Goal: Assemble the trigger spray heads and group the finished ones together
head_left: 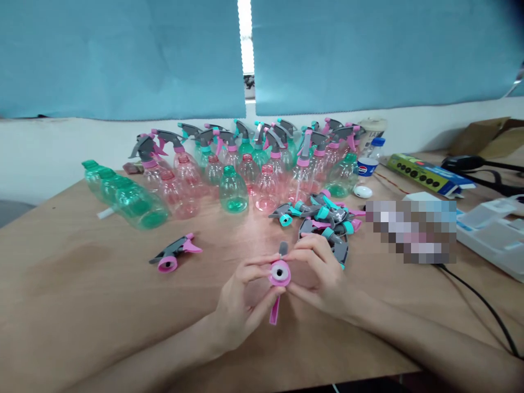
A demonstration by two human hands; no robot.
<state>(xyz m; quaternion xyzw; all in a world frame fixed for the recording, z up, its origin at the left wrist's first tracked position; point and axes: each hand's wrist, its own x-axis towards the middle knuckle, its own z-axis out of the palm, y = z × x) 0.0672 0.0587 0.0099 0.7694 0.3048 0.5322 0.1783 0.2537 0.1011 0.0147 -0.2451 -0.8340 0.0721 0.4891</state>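
Observation:
Between my two hands is a pink and grey spray trigger head (280,274), its round collar facing me and its pink lever pointing down. My left hand (241,297) pinches the collar from the left with thumb and fingers. From the right, my right hand (321,275) grips the same collar. Another pink and grey trigger head (174,254) lies on the table to the left. A heap of grey, teal and pink trigger heads (327,215) lies just beyond my right hand.
Behind stand several pink and green bottles, some with trigger heads, including an open green bottle (233,191). Green bottles (126,196) lie on their sides at the left. A Pepsi-labelled bottle (367,158), a white case (363,191), a green box (426,174) and a white plastic tray (495,229) are rightward.

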